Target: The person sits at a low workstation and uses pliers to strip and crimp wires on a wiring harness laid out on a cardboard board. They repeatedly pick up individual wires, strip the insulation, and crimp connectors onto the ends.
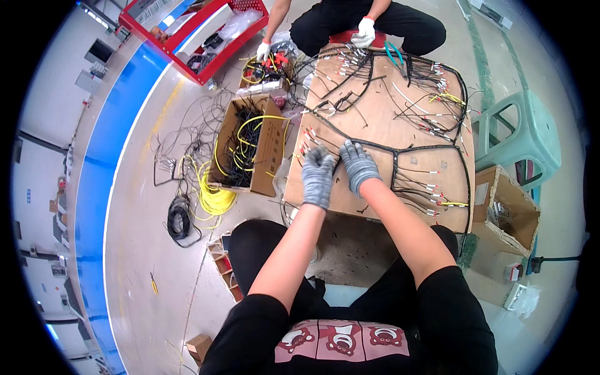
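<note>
A black-wrapped wire harness (362, 142) branches across a light wooden board (362, 122) in front of me. My left hand (318, 178), in a grey glove, is at the board's left side with its fingers curled. Just beyond those fingers fan wire ends (309, 139) with white sleeves and red tips. Whatever the left fingers pinch is hidden. My right hand (359, 166), gloved alike, lies beside it with fingers stretched out over a harness branch. More sleeved wire ends (431, 187) spread along the right side.
Across the board sits a co-worker in white gloves (364, 32), near teal-handled pliers (394, 54). On the left stand a carton (269, 147) of black and yellow wires, yellow coils (215, 195) and a red cart (206, 74). A green stool (522, 134) and open carton (509, 215) flank the right.
</note>
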A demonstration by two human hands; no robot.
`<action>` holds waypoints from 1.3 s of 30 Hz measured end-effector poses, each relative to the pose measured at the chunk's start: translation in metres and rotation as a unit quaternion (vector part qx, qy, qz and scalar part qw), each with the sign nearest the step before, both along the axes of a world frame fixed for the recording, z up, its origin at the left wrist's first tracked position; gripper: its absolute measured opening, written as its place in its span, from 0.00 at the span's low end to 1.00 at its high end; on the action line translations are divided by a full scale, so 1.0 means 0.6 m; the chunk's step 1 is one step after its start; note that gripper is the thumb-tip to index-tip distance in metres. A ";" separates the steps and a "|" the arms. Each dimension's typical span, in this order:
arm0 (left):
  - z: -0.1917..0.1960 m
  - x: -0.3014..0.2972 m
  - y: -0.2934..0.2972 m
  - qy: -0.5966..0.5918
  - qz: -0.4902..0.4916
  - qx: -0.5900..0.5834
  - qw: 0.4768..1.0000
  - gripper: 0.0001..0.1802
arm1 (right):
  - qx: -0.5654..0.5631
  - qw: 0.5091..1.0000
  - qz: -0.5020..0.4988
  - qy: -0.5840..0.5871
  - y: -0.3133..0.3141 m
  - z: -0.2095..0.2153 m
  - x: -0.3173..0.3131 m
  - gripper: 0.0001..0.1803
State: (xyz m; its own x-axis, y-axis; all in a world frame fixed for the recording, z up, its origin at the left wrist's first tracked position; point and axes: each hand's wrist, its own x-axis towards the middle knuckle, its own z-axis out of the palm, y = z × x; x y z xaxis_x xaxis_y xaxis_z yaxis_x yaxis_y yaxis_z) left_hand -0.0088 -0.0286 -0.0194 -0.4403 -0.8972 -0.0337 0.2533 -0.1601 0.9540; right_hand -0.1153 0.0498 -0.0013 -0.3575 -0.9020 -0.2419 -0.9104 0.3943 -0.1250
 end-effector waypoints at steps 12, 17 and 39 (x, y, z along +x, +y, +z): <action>-0.039 -0.055 -0.088 -0.199 0.041 -0.070 0.977 0.05 | -0.016 1.000 0.002 0.014 0.004 -0.010 -0.004 0.41; 0.032 -0.059 -0.086 -0.071 0.075 0.048 0.993 0.06 | -0.006 1.000 0.006 0.027 0.008 -0.016 -0.014 0.41; -0.006 0.083 -0.195 -0.291 -0.200 0.020 0.935 0.16 | -0.104 0.990 0.080 -0.047 0.014 -0.013 0.034 0.30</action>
State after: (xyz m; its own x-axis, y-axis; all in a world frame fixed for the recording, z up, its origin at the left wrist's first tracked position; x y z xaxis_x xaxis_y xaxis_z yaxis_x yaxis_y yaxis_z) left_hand 0.0408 -0.1455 -0.0229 -0.6370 -0.6572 -0.4028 -0.3951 -0.1703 0.9027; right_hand -0.0949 0.0580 -0.0094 -0.1900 -0.9793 -0.0700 -0.9400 0.2020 -0.2751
